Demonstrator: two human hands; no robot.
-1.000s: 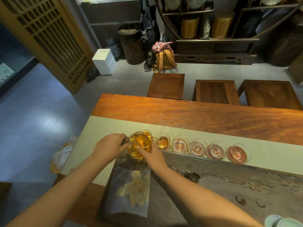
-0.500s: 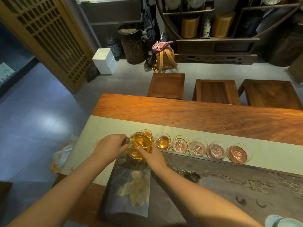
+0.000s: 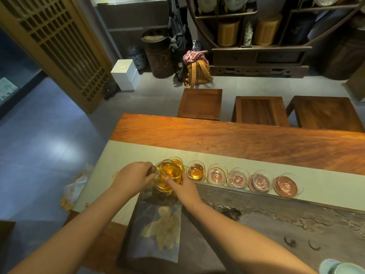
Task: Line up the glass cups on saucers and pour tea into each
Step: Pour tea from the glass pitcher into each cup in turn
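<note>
A glass pitcher (image 3: 171,171) of amber tea hangs tilted over the left end of a row of glass cups that stand in a line on the pale table runner (image 3: 256,165), just behind the far rim of the dark carved tea tray (image 3: 276,218). The left hand (image 3: 134,176) is closed in a fist around the pitcher's dark wooden handle (image 3: 151,170), fingers curled together over it. The right hand (image 3: 182,187) comes in from the tray side, its fingers lying together against the near wall of the pitcher and steadying it; the thumb cannot be made out. The pitcher's spout points along the row and reaches the rim of the second cup (image 3: 196,171), which holds amber tea. The first cup (image 3: 176,160), largely hidden behind the pitcher, also shows amber. Beyond the second cup, moving away from the pitcher, stand four more: a gold-rimmed third cup (image 3: 216,175), a fourth cup (image 3: 237,178), a fifth cup (image 3: 260,182) and the last cup (image 3: 286,186) on its reddish-brown saucer; these four look clear inside, with no amber in them. Neighbouring cups stand just beside one another, nearly touching. A translucent cloth with a yellow leaf pattern (image 3: 162,230) lies on the tray below the pitcher. The wooden table (image 3: 237,139) extends behind the runner, with three wooden stools (image 3: 201,102) past its far edge.
</note>
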